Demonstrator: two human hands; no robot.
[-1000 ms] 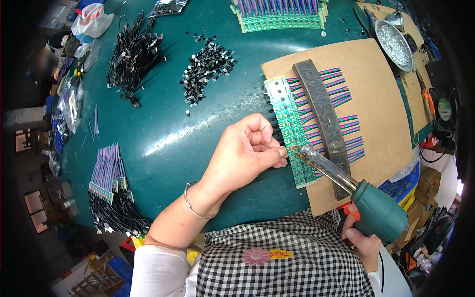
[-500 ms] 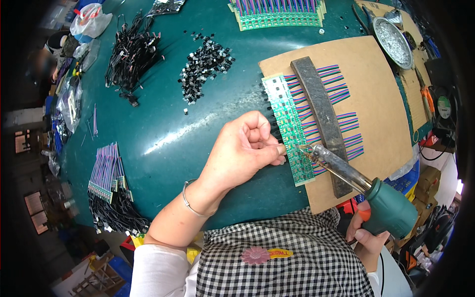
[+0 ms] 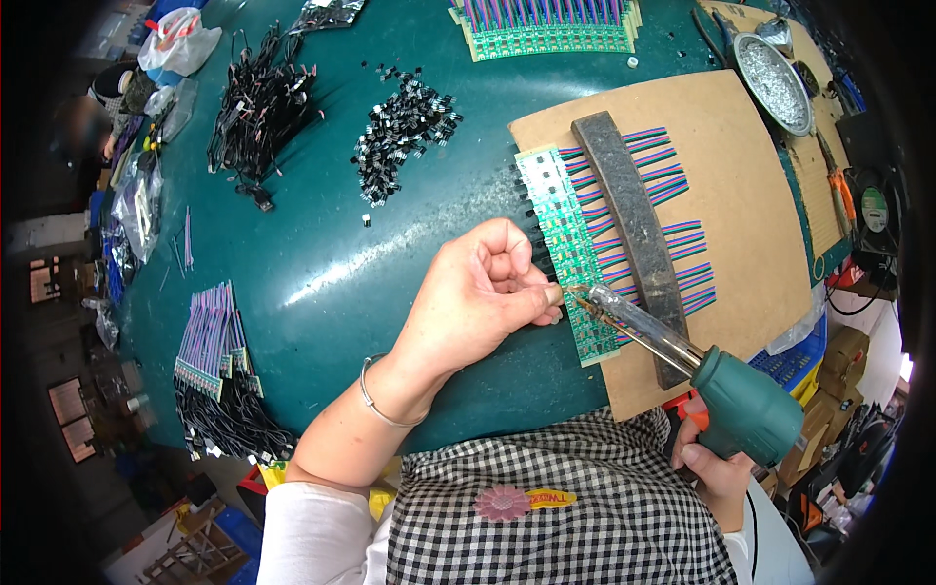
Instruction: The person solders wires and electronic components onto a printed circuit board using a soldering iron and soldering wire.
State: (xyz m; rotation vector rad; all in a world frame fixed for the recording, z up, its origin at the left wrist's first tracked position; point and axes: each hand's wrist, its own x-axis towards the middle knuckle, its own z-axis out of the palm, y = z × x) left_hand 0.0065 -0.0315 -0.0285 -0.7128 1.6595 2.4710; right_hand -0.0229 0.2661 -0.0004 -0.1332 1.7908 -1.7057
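My left hand (image 3: 483,292) is closed in a pinch at the left edge of a green circuit board panel (image 3: 548,210); whatever lies between the fingertips is hidden. Small black parts stick out along that edge above the fingers. In my right hand (image 3: 717,470) is a soldering gun (image 3: 751,405) with a green handle, its tip over the panel close to my left thumb. Coloured ribbon wires (image 3: 685,237) run rightward from the panel beneath a dark flat bar (image 3: 624,200) that lies across them.
A brown board (image 3: 751,166) lies under the wires. Beyond my left hand sit a pile of small black connectors (image 3: 400,132) and a bundle of black cables (image 3: 258,107). More wired boards (image 3: 551,41) lie at the far edge. A metal dish (image 3: 775,83) stands far right.
The soldering gun has shifted left and slightly down with my right hand, bringing its tip nearer my left fingertips. My left hand has stayed in place.
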